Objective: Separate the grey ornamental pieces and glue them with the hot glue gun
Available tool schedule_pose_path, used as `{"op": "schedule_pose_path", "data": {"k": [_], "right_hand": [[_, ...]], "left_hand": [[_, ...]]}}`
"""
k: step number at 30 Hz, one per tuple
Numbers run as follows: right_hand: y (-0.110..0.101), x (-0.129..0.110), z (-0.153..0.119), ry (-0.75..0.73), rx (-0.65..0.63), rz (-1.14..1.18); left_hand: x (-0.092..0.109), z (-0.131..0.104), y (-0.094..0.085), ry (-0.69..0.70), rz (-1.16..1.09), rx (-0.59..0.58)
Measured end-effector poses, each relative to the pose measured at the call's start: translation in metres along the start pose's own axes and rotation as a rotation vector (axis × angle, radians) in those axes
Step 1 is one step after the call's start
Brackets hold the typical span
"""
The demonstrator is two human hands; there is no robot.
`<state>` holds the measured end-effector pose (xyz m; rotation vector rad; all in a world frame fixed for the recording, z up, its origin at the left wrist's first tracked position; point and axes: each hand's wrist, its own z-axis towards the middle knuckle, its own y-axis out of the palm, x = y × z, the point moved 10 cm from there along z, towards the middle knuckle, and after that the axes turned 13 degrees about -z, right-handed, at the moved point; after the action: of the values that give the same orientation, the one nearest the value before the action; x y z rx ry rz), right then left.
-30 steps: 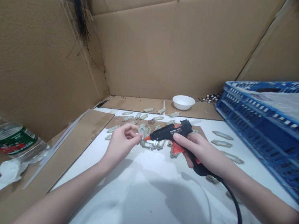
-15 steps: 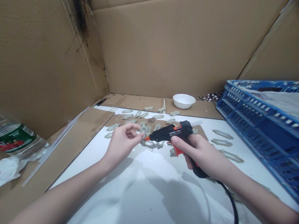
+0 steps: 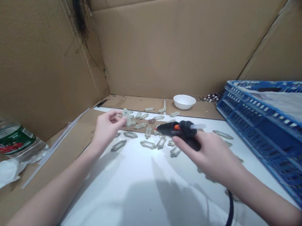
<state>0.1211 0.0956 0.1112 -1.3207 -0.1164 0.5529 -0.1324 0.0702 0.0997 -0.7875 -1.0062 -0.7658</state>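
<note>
Between thumb and fingers, my left hand (image 3: 107, 127) pinches a small pale grey-green frame-shaped piece (image 3: 126, 117), raised above the table's left half. My right hand (image 3: 202, 147) grips a black hot glue gun (image 3: 180, 130) with orange parts, its nozzle pointing left. A translucent glue stick (image 3: 198, 126) pokes out of the gun's back end. Beneath and between my hands, several similar flat pieces (image 3: 148, 144) lie scattered over the white tabletop (image 3: 135, 194) and a brown cardboard strip. The gun's tip is apart from the held piece.
A white bowl (image 3: 184, 102) stands at the back near small dark and white beads (image 3: 213, 97). On the right is a blue plastic crate (image 3: 262, 133); on the left, a large green-labelled bottle (image 3: 13, 138) and crumpled white tissue (image 3: 9, 172). Cardboard walls (image 3: 170, 46) enclose the table. A black cord (image 3: 228, 213) trails at lower right.
My left hand has moved left and away from the nozzle with the piece still pinched. The glue gun has shifted slightly up and right, its nozzle now apart from that piece.
</note>
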Motion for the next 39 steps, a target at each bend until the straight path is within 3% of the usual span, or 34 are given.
{"op": "schedule_pose_path", "data": {"k": [5,9,12,15,17,20,23,27,33,39], "right_hand": [[0.018,0.022,0.007,0.166,-0.169,0.418],[0.031,0.024,0.010,0.185,-0.263,0.566],[0.038,0.024,0.011,0.167,-0.314,0.603],[0.043,0.024,0.010,0.179,-0.345,0.693],[0.046,0.024,0.010,0.189,-0.369,0.750],[0.048,0.024,0.010,0.201,-0.374,0.793],[0.047,0.025,0.011,0.227,-0.364,0.785],[0.043,0.023,0.012,0.225,-0.347,0.765],[0.038,0.026,0.017,0.205,-0.282,0.711],[0.035,0.030,0.016,0.171,-0.142,0.630]], "left_hand": [[-0.051,0.043,-0.046,-0.112,0.166,0.029],[-0.086,0.058,-0.058,-0.133,0.313,0.045],[-0.089,0.061,-0.058,-0.086,0.399,0.058],[-0.071,0.061,-0.060,0.001,0.490,0.091],[-0.060,0.062,-0.055,0.039,0.539,0.065],[-0.057,0.067,-0.029,0.045,0.582,-0.072],[-0.066,0.077,0.002,0.020,0.606,-0.168],[-0.083,0.092,0.029,-0.037,0.619,-0.184],[-0.080,0.090,0.032,-0.076,0.496,-0.195],[-0.055,0.041,0.037,-0.159,0.195,-0.272]]}}
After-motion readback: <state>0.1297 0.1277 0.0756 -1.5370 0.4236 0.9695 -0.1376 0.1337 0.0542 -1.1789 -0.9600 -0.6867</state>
